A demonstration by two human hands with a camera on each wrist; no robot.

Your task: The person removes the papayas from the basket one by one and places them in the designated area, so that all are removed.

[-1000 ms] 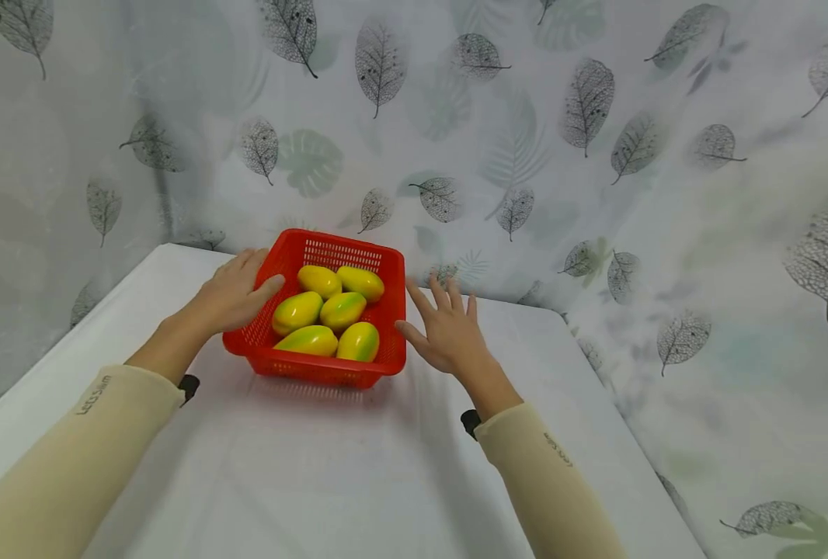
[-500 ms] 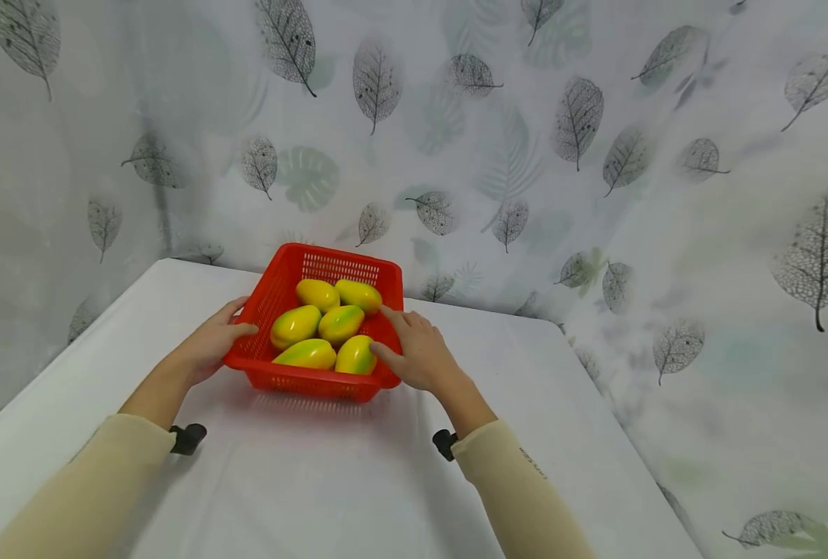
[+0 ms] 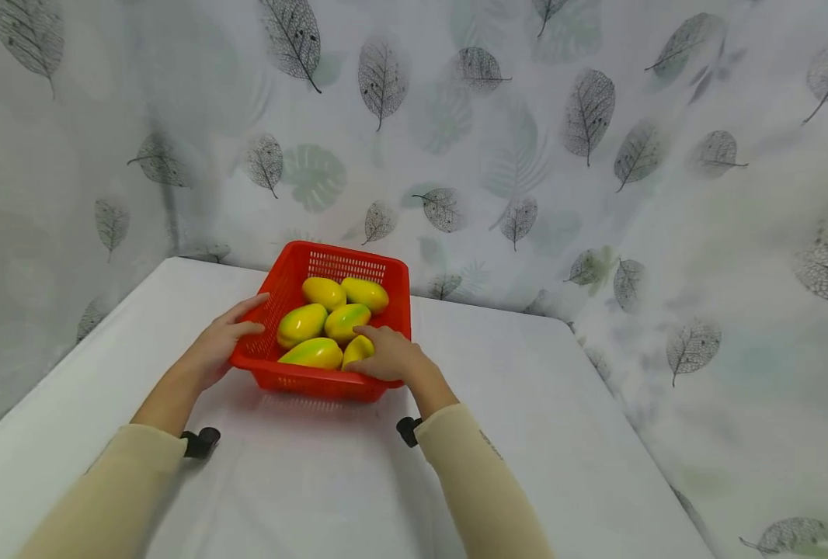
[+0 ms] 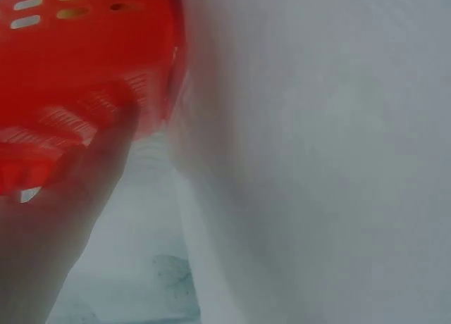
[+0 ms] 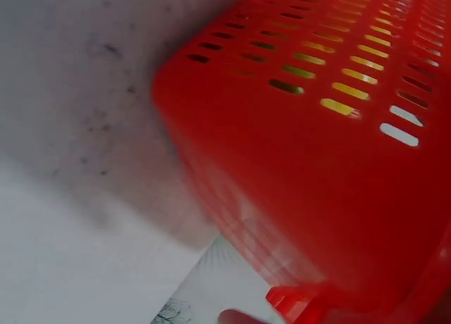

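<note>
A red plastic basket [image 3: 302, 379] with slotted walls holds several yellow-green mangoes [image 3: 302, 324]. My left hand [image 3: 211, 349] grips the basket's left rim, thumb over the edge. In the left wrist view, a finger [image 4: 106, 155] lies along the outside of the red wall. Reaching over the front right corner, my right hand [image 3: 394, 357] has its thumb and fingers around the front right mango [image 3: 356, 351], which it partly covers. The right wrist view shows mainly the basket's outer wall [image 5: 282, 162], with mangoes behind the slots and a fingertip at the bottom edge.
The basket stands on a table with a white cover [image 3: 302, 481], near its back edge. Behind and to the right hangs a pale curtain [image 3: 470, 140] printed with leaves. The table's right edge slopes down toward the front.
My left hand has come down onto the basket's left rim. My right hand has moved left from beside the basket, over its rim, to the front right mango. The basket has stayed in place.
</note>
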